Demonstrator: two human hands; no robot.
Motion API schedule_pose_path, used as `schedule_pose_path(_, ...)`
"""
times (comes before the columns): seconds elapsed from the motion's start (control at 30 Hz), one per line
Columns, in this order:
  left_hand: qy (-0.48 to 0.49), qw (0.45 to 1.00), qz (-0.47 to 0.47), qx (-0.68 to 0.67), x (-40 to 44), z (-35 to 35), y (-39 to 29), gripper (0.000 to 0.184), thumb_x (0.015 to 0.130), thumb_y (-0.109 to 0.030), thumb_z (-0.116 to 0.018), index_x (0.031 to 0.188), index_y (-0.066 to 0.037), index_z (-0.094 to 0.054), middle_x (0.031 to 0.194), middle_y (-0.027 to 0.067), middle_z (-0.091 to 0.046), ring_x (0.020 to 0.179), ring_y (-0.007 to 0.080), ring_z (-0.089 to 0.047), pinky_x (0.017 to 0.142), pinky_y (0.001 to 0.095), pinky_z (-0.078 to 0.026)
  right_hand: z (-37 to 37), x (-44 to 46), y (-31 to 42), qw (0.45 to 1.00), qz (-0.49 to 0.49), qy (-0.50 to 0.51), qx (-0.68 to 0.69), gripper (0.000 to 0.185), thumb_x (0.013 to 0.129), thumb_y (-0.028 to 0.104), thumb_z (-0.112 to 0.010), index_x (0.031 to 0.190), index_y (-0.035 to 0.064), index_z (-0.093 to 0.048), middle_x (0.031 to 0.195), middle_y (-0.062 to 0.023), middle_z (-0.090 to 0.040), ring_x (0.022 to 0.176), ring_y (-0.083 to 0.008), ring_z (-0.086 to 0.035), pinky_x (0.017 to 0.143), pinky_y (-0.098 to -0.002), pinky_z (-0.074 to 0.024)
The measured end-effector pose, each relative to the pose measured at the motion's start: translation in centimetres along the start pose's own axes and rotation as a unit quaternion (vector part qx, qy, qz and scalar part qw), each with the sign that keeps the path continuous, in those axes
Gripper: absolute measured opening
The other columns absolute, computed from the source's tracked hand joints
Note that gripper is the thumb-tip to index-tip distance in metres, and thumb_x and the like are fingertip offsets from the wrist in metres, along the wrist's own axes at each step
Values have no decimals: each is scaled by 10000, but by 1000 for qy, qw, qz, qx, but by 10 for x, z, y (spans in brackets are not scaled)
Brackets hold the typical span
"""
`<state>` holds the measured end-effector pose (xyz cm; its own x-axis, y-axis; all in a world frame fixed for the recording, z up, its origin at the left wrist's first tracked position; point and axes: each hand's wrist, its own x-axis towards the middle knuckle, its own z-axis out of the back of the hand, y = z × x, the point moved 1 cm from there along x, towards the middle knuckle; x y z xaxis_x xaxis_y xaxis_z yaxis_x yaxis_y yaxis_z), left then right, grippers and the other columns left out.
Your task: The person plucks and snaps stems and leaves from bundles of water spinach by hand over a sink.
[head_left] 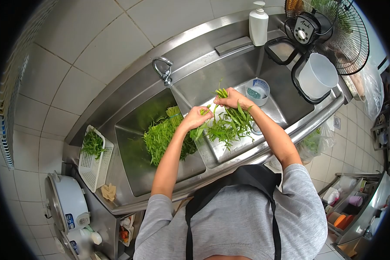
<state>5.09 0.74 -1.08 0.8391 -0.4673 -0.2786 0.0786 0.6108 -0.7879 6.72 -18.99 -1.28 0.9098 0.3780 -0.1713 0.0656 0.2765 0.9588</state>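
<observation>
Over the right sink basin, my right hand (233, 99) is closed around the stems of a bunch of leafy greens (232, 125), whose leaves hang down. Just left of it, my left hand (199, 117) pinches some green stems near the divider between the basins. More greens (162, 136) lie heaped in the left basin (136, 173), with a bundle of stems (174, 113) tied by a band at their top. My hands are close together but apart.
A perforated white basket (100, 162) with some greens stands left of the sink. The faucet (164, 71) rises behind the divider. A clear round tub (258, 92) sits in the right basin. Soap bottle (258, 26), white bucket (318, 76) and fan (329, 32) are at the right.
</observation>
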Motion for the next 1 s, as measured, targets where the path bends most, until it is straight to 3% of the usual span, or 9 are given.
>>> schedule_pose_path(0.2, -21, 999, 13, 26, 6, 1, 4, 277, 776, -278, -555, 752, -6, -601, 618, -1, -544, 594, 77, -461, 563, 250, -380, 2, 0, -1, 998, -14, 1, -69, 270, 734, 279, -680, 746, 19, -609, 585, -22, -563, 471, -71, -463, 432, -244, -370)
schedule_pose_path(0.3, -161, 978, 44, -124, 13, -6, 23, 261, 797, -264, -515, 689, -30, -562, 584, -25, -468, 542, 67, -396, 505, 244, -320, -5, 1, -6, 996, 11, -45, -81, 284, 730, 281, -686, 731, 8, -606, 583, -27, -563, 484, -71, -471, 437, -248, -375)
schedule_pose_path(0.4, -236, 936, 41, -259, 19, -7, 68, 258, 811, -250, -492, 628, -69, -514, 583, -31, -439, 536, 60, -368, 503, 238, -305, 0, 2, -13, 995, -19, -73, -59, 288, 705, 274, -708, 743, -4, -643, 601, -59, -598, 535, -127, -533, 511, -295, -429)
schedule_pose_path(0.53, -237, 911, 56, -332, 2, -1, 79, 297, 855, -310, -460, 670, -80, -493, 593, -32, -422, 561, 73, -368, 538, 232, -315, 16, 0, -29, 996, -66, -42, 39, 301, 751, 282, -668, 804, -13, -651, 632, -41, -595, 515, -102, -515, 492, -256, -425)
schedule_pose_path(0.57, -231, 935, 72, -261, -3, 5, 81, 344, 878, -365, -445, 699, -77, -502, 579, -19, -444, 563, 89, -366, 560, 238, -327, 21, -3, -30, 994, -77, -38, 72, 306, 764, 287, -655, 819, -14, -651, 639, -36, -592, 507, -95, -508, 485, -247, -423)
schedule_pose_path(0.7, -261, 943, 70, -193, -17, 15, 61, 418, 889, -424, -432, 746, -46, -538, 563, 18, -511, 604, 99, -447, 615, 249, -360, 33, -11, -35, 979, -129, -22, 154, 343, 822, 352, -585, 917, 29, -645, 583, 14, -492, 490, -62, -431, 442, -221, -371)
schedule_pose_path(0.8, -279, 921, -9, -273, -13, 8, 56, 388, 879, -390, -479, 749, -31, -543, 591, 23, -538, 569, 79, -446, 564, 245, -362, 31, -17, -32, 976, -130, -26, 172, 359, 825, 373, -577, 953, 43, -638, 564, 34, -435, 501, -53, -396, 442, -210, -340)
schedule_pose_path(0.9, -211, 950, 39, -226, -14, 0, 23, 353, 846, -367, -551, 752, -27, -551, 587, -1, -523, 512, 60, -399, 488, 235, -346, 27, -12, -38, 983, -109, -34, 145, 352, 814, 376, -591, 950, 56, -645, 590, 34, -455, 520, -53, -410, 449, -212, -339)
schedule_pose_path(1.0, -124, 987, -10, -104, -5, -12, 1, 321, 809, -354, -606, 809, -33, -594, 559, -44, -464, 487, 50, -368, 440, 221, -326, 18, -13, -25, 989, -107, -43, 94, 357, 764, 416, -630, 873, 80, -678, 625, 9, -523, 536, -82, -461, 491, -243, -381)
